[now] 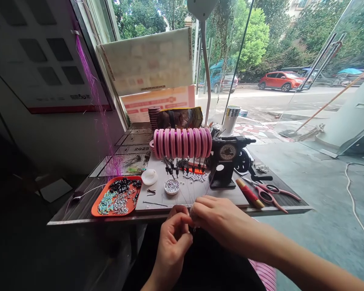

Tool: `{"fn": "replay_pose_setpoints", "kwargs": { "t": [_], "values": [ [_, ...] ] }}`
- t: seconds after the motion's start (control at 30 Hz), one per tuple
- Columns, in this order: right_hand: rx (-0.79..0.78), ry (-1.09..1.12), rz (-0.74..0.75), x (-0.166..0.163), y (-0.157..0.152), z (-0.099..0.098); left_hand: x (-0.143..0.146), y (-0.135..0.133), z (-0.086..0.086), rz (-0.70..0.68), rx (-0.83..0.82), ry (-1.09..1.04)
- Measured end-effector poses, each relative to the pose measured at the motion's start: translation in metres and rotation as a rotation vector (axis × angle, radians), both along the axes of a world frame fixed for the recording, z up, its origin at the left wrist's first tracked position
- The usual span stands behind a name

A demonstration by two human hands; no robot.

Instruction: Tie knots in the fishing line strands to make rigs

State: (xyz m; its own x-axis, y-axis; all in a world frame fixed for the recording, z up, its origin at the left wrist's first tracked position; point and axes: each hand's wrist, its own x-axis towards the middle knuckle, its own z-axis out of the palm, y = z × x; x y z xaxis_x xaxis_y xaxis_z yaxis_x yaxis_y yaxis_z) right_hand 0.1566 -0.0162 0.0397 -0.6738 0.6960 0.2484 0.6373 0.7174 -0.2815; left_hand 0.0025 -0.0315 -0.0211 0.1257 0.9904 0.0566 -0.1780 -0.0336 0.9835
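Note:
My left hand (176, 241) and my right hand (215, 220) meet at the table's front edge. Both have thumb and fingers pinched together, the fingertips touching or nearly so. Fine threads (194, 190) run down to them from a row of pink spools (182, 143) on a black hand-cranked winder (226, 159). Small dark weights (187, 169) hang below the spools. A tiny pale bit (194, 229) shows under my fingertips, too small to make out. Just beyond my hands stands a white bowl of small beads (172, 186), and loose pearly beads (196, 177) lie behind it.
On the left, an orange tray (94, 208) holds black, teal and silvery beads. A white lid (149, 177) sits beside it. Pink-handled scissors (271, 192) and a red-and-yellow rod (249, 194) lie at right. Purple threads (91, 76) hang at left. A lamp stem (206, 72) rises behind.

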Motion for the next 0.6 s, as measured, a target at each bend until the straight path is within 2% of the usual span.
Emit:
{"fn": "replay_pose_setpoints", "kwargs": {
  "t": [0.4,0.6],
  "values": [
    [0.043,-0.079,0.051,-0.0028,0.0011,0.0032,-0.0016,0.0000,-0.0062,-0.067,-0.020,-0.074],
    [-0.001,-0.046,0.030,-0.0041,0.0014,0.0054,0.0008,0.0021,-0.0040,-0.121,-0.152,-0.201]
  ]
}}
